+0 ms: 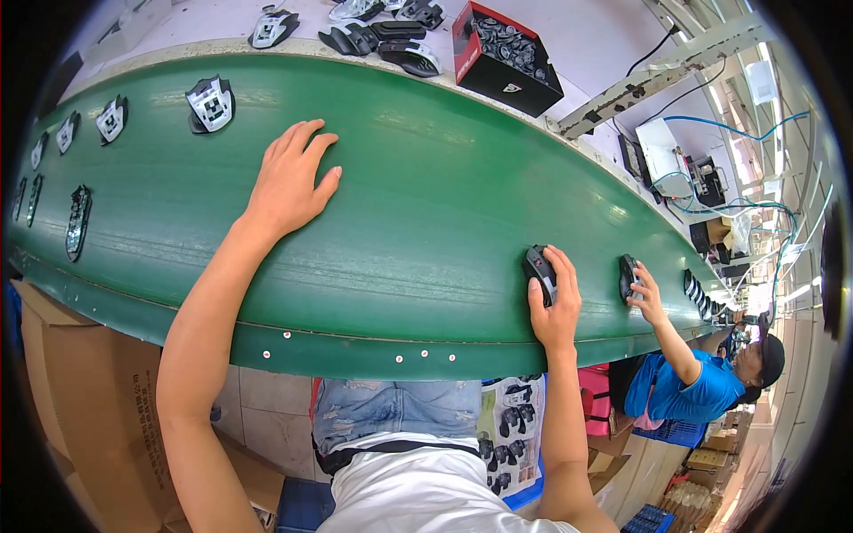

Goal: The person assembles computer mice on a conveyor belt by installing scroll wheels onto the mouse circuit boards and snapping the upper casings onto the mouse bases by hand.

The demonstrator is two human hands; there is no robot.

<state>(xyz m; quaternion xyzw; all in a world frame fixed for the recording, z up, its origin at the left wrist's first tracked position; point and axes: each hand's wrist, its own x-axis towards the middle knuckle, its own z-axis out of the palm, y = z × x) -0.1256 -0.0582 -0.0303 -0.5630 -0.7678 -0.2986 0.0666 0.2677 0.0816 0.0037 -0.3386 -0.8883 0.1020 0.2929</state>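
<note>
My left hand (295, 185) is stretched over the green conveyor belt (400, 204), fingers apart and nothing in it. Its nearest part is a white-and-black mouse shell (211, 104), lying apart from it on the far left of the belt. On the right, my right hand (558, 300) is closed round a black computer mouse (536, 266), which rests on the belt. Its palm and fingers cover the mouse's right side. Further left along the belt lie more pale shells (111, 120) and several dark, narrow mouse parts (78, 222).
A co-worker's hand (647, 295) touches another dark mouse (627, 274) to the right, with more mice (696, 291) beyond. An open box of small dark parts (506, 53) and loose mouse parts (382, 40) stand behind the belt. Cardboard boxes (98, 400) stand at lower left.
</note>
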